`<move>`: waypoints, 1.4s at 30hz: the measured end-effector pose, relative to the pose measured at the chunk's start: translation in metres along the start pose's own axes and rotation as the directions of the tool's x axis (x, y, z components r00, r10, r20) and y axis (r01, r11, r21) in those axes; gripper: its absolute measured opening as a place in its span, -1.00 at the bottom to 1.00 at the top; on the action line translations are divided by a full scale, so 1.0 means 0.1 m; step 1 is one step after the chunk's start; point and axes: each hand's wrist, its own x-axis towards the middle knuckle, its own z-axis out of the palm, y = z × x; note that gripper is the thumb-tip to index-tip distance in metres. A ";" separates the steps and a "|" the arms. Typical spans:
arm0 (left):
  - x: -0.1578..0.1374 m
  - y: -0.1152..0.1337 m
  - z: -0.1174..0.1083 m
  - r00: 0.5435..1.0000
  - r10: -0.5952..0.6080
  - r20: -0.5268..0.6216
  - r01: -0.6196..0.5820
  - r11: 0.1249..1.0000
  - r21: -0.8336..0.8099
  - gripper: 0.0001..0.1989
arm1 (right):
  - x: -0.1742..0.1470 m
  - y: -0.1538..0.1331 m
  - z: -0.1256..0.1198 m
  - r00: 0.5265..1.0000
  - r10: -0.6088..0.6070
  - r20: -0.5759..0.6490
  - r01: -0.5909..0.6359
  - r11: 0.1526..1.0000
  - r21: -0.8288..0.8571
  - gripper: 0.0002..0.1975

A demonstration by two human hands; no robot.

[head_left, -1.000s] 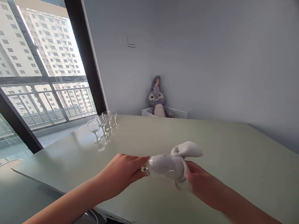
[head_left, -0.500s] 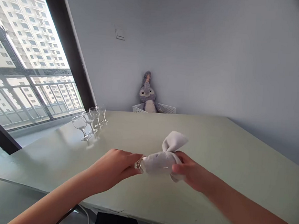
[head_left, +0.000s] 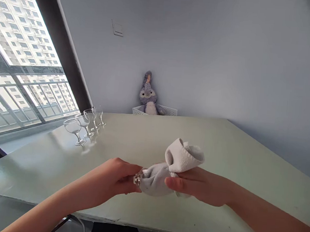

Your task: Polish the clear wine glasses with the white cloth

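The glass (head_left: 153,184) is tilted on its side over the tabletop (head_left: 132,135), near the front edge. Left hand (head_left: 119,175): fingers pinch the foot end. Right hand (head_left: 202,184): fingers grip the cloth (head_left: 185,158) at the bowl's mouth. Soft cloth fills the bowl. The glass is probably light, rigid, slippery and fragile; hold by the stem. Stemmed glasses (head_left: 83,121) line the left edge. Beyond the far edge, a basket (head_left: 169,111) contains a plush toy (head_left: 147,95).

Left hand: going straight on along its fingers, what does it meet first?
The clear glass piece already at the left hand's fingertips; beyond it, the pale cloth, then probably the right hand, though depth is unclear from one view.
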 end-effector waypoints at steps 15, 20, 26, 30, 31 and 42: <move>0.28 -0.25 0.22 0.977 -0.097 -0.190 0.049 0.969 -0.242 -0.69 | -0.44 0.56 -0.14 0.831 0.431 -0.352 0.180 0.391 0.903 -0.63; 0.58 -0.32 0.33 0.953 -0.123 -0.278 -0.047 0.844 -0.534 -0.53 | -0.47 0.51 -0.33 0.597 0.448 -0.666 0.222 0.706 0.673 -0.68; 1.09 -0.17 0.53 0.955 -0.018 -0.298 -0.170 0.788 -0.592 -0.60 | -0.19 0.43 -0.29 0.739 0.218 -0.637 -0.021 0.953 0.302 -0.63; 1.38 -0.11 0.66 0.958 0.110 -0.263 -0.237 0.819 -0.523 -0.70 | -0.04 0.48 -0.24 0.744 0.219 -0.632 -0.051 0.961 0.273 -0.48; 1.42 -0.10 0.68 0.958 0.125 -0.257 -0.243 0.828 -0.506 -0.70 | -0.03 0.50 -0.25 0.741 0.231 -0.630 -0.052 0.956 0.289 -0.48; 1.44 -0.34 0.77 0.946 0.124 -0.298 -0.176 0.972 -0.153 -0.59 | -0.59 0.79 -1.60 0.219 0.125 -0.968 -0.281 0.958 0.060 -0.50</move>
